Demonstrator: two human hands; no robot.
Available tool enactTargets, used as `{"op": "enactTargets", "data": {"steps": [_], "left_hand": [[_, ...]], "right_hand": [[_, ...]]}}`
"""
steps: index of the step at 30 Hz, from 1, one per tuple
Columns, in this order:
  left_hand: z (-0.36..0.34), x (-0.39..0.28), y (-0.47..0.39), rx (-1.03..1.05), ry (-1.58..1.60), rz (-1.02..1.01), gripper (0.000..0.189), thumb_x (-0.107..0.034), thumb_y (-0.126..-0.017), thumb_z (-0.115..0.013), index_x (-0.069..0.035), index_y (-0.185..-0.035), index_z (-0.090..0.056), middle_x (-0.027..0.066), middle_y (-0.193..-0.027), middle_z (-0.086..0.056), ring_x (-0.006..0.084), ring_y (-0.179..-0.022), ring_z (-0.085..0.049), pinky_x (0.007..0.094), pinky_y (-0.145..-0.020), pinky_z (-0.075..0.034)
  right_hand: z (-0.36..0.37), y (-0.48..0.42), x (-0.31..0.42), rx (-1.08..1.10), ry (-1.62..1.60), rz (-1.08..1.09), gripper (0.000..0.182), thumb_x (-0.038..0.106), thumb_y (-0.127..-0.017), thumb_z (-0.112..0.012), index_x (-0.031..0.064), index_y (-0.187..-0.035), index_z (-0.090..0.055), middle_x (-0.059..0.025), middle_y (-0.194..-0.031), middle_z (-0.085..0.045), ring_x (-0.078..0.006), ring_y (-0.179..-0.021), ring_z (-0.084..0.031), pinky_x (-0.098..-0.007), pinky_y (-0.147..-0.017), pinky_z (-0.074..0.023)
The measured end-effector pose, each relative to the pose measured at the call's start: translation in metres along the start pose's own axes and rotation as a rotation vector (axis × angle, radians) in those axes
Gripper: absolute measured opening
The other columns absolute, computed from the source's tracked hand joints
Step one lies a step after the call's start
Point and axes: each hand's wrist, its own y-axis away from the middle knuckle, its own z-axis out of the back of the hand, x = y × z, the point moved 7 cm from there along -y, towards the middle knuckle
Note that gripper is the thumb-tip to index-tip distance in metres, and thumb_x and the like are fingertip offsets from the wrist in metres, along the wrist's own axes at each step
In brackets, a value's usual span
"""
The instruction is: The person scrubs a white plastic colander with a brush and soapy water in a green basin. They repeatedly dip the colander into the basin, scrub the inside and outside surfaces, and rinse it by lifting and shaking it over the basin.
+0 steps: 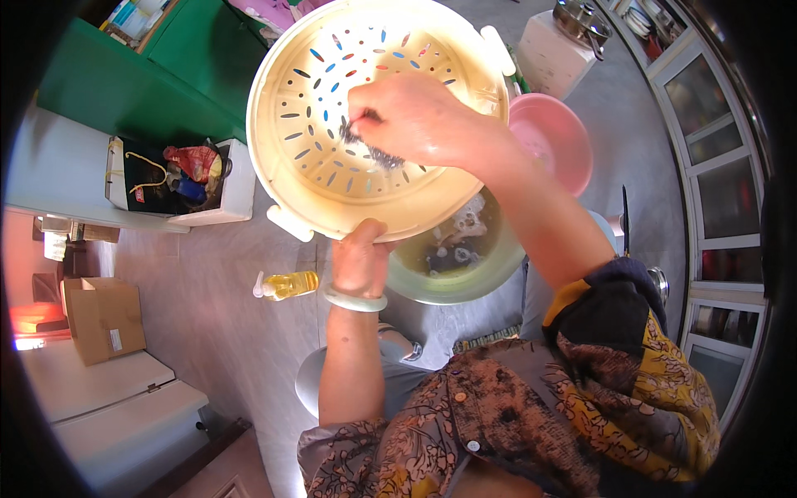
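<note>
A cream plastic colander [380, 211] with slotted holes is tilted up before me, its inside facing my view. My left hand [362, 261] grips its lower rim, thumb over the edge and a pale bangle on the wrist. Inside the bowl, my right hand [423, 118] is closed on a dark steel wool scrubber [385, 159] that lies against the perforated base. Below the colander stands a green basin [457, 292] of murky, sudsy water, partly hidden by the colander and my right arm. Something dark lies in that water, not clear enough to name.
A pump bottle of yellow liquid [291, 285] lies on the grey floor left of the basin. A pink basin [560, 137] stands behind at right, near a white block [551, 53] bearing a steel pot [580, 25]. At left are a white box of items [233, 187] and a cardboard box [106, 324].
</note>
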Motion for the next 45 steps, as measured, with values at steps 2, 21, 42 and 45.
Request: {"op": "enactTargets", "data": {"steps": [2, 21, 42, 45], "left_hand": [[-0.002, -0.003, 0.001, 0.004, 0.012, -0.014, 0.051, 0.005, -0.079, -0.042, 0.008, -0.13, -0.04, 0.0214, -0.123, -0.056, 0.037, -0.11, -0.06, 0.0502, -0.093, -0.053], [-0.006, 0.006, 0.001, -0.008, -0.058, 0.005, 0.052, 0.004, -0.079, -0.042, 0.006, -0.131, -0.041, 0.0195, -0.124, -0.055, 0.0332, -0.104, -0.063, 0.0482, -0.085, -0.056], [-0.013, 0.011, 0.0, -0.006, -0.069, -0.004, 0.049, 0.002, -0.082, -0.043, 0.008, -0.131, -0.042, 0.0197, -0.121, -0.057, 0.0338, -0.105, -0.063, 0.048, -0.086, -0.056], [-0.012, 0.011, -0.001, 0.009, -0.06, -0.012, 0.05, 0.002, -0.082, -0.043, 0.007, -0.131, -0.041, 0.0194, -0.121, -0.057, 0.0338, -0.105, -0.063, 0.0477, -0.087, -0.056]], "right_hand": [[0.012, 0.002, -0.003, -0.088, -0.018, -0.039, 0.01, 0.015, -0.084, -0.059, 0.0065, -0.084, -0.065, -0.0122, -0.074, -0.065, -0.0313, -0.074, -0.063, -0.0415, -0.066, -0.0485], [-0.087, 0.016, 0.018, -0.055, 0.145, 0.237, 0.009, 0.009, -0.076, -0.063, 0.0087, -0.083, -0.058, -0.0093, -0.082, -0.06, -0.0313, -0.075, -0.065, -0.0428, -0.059, -0.0508], [-0.078, -0.005, -0.003, -0.054, 0.026, 0.102, 0.006, 0.014, -0.083, -0.061, 0.0098, -0.087, -0.06, -0.0104, -0.081, -0.064, -0.0339, -0.076, -0.064, -0.0442, -0.069, -0.0514], [-0.074, -0.004, -0.015, -0.118, 0.034, 0.008, 0.006, 0.015, -0.083, -0.061, 0.0091, -0.085, -0.059, -0.0107, -0.079, -0.064, -0.0326, -0.073, -0.064, -0.0444, -0.065, -0.0512]]}}
